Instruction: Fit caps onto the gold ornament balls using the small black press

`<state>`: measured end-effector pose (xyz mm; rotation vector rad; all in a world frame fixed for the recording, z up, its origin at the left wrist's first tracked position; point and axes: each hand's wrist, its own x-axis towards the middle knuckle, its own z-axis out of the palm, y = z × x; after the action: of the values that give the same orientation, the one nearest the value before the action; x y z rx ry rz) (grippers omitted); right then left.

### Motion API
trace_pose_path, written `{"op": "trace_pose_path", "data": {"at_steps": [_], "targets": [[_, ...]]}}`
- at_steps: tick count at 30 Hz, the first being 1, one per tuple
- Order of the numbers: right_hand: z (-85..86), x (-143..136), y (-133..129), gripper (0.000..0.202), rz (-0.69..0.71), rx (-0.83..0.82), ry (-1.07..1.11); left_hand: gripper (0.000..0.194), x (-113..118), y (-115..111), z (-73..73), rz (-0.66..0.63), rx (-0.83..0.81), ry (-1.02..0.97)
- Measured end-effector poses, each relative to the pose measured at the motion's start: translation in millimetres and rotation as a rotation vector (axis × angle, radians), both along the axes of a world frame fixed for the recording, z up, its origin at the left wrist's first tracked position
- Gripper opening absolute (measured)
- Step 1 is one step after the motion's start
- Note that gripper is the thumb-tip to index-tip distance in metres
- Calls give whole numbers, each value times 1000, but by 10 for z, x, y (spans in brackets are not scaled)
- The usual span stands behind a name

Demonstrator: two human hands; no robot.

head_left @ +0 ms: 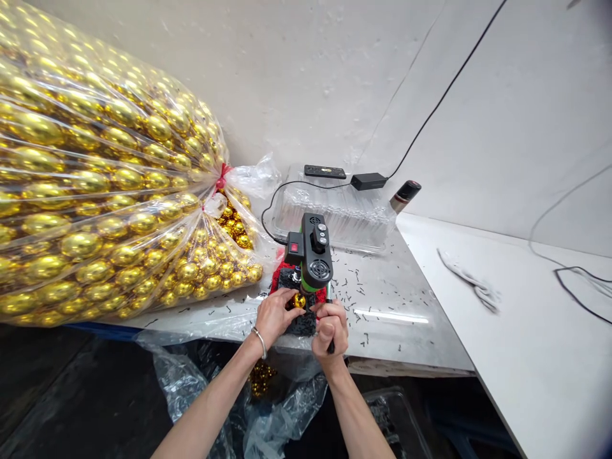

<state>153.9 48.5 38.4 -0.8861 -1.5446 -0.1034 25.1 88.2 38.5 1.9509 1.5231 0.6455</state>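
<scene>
Between the fingertips of my left hand is a shiny gold ball, held under the head of a black and green machine. A band circles that wrist. My right hand is closed around a thin tool with a black handle, its upper end pointing toward the machine. I cannot make out the tool's tip or its exact kind. Under both hands lies a dark, speckled pad, with red material showing at its sides.
Big clear bags of gold balls fill the left. Behind the machine stands a clear plastic tray, with a black adapter, a remote-like device and a bottle nearby. Dark scraps litter the grey tabletop. An open plastic bag hangs below.
</scene>
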Motion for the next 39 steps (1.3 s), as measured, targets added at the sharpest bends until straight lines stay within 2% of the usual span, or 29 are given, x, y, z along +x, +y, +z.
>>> {"op": "trace_pose_path", "data": {"at_steps": [4, 6, 8, 11, 13, 15, 16, 18, 20, 21, 22, 24, 26, 27, 29, 32, 35, 39], "targets": [[-32, 16, -6, 25, 10, -7, -85, 38, -3, -2, 2, 6, 11, 12], [33, 22, -19, 25, 16, -10, -92, 38, 2, 7, -9, -3, 17, 5], [185, 24, -37, 25, 21, -24, -52, 38, 9, 21, -17, -10, 25, -17], [530, 15, -58, 28, 3, -79, 23, 36, -1, 17, 0, -3, 41, -97], [743, 6, -65, 29, -2, -163, 55, 36, -47, -41, 29, 31, 46, -178], [867, -4, -70, 29, 9, -187, 61, 37, -130, -170, 41, 66, 15, -270], [888, -9, -73, 29, 13, -184, 57, 40, -180, -261, 26, 66, -40, -322], [869, -19, -81, 28, 12, -160, 44, 45, -275, -489, -68, 1, -263, -437], [809, -27, -91, 28, 7, -143, 37, 46, -341, -743, -259, -84, -593, -552], [780, -29, -95, 27, 6, -140, 37, 47, -358, -867, -383, -78, -747, -608], [757, -30, -97, 27, 6, -139, 38, 49, -367, -982, -514, -11, -883, -661], [734, -26, -99, 27, 9, -139, 39, 52, -369, -1170, -761, 258, -1089, -802], [733, -16, -98, 27, 16, -141, 32, 51, -375, -1290, -921, 531, -1245, -920], [736, -11, -98, 27, 20, -143, 27, 49, -386, -1326, -953, 616, -1305, -969], [740, -4, -96, 27, 28, -143, 18, 40, -424, -1356, -913, 680, -1375, -1076], [737, -6, -96, 27, 30, -133, 20, 20, -503, -1319, -653, 584, -1356, -1335], [732, -13, -98, 28, 22, -131, 24, 32, -559, -1203, -305, 441, -1220, -1474], [727, -11, -104, 27, 18, -137, 2, 37, -552, -927, 41, 310, -984, -1411]]}}
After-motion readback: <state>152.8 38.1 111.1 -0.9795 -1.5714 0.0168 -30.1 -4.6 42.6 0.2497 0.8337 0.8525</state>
